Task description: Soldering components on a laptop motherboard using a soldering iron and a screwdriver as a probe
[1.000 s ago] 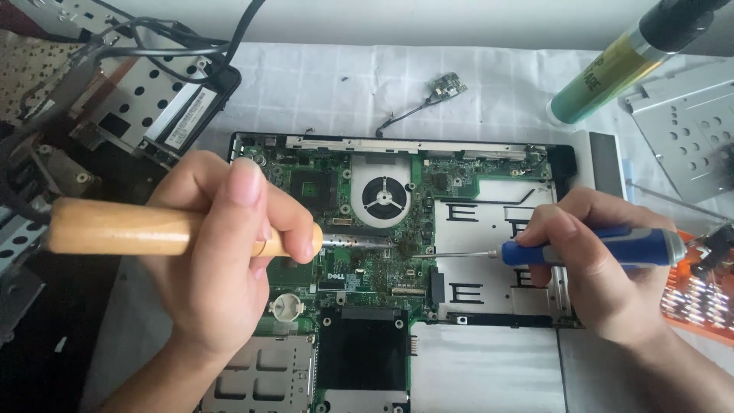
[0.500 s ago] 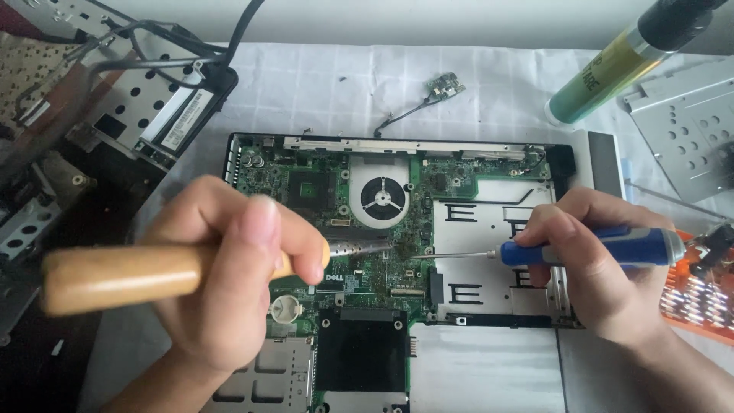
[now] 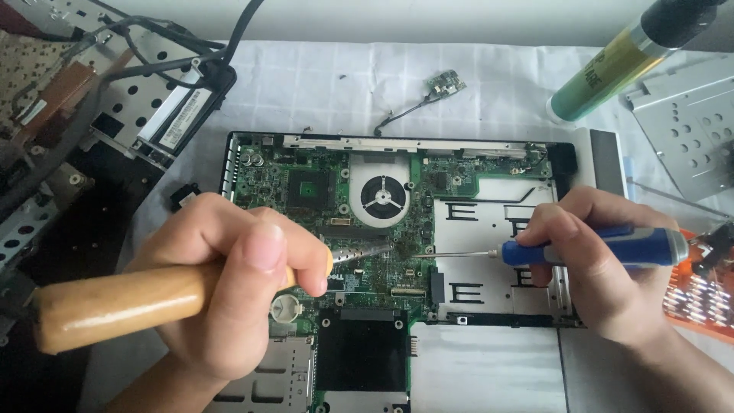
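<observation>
L hand (image 3: 229, 287) grips soldering iron (image 3: 115, 302), R hand (image 3: 592, 264) grips screwdriver (image 3: 596, 248), tips on motherboard (image 3: 306, 187).

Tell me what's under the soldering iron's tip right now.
The soldering iron tip rests over the green circuit board, near the screwdriver point. The exact contact spot is hidden by the metal barrel.

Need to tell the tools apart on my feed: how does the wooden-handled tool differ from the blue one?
The soldering iron has a thick wooden handle and a perforated metal barrel; the screwdriver has a slimmer blue-and-grey handle and a thin bare shaft. The left hand holds the iron, the right hand the screwdriver. Both lie near level, tips meeting over the green board.
</observation>
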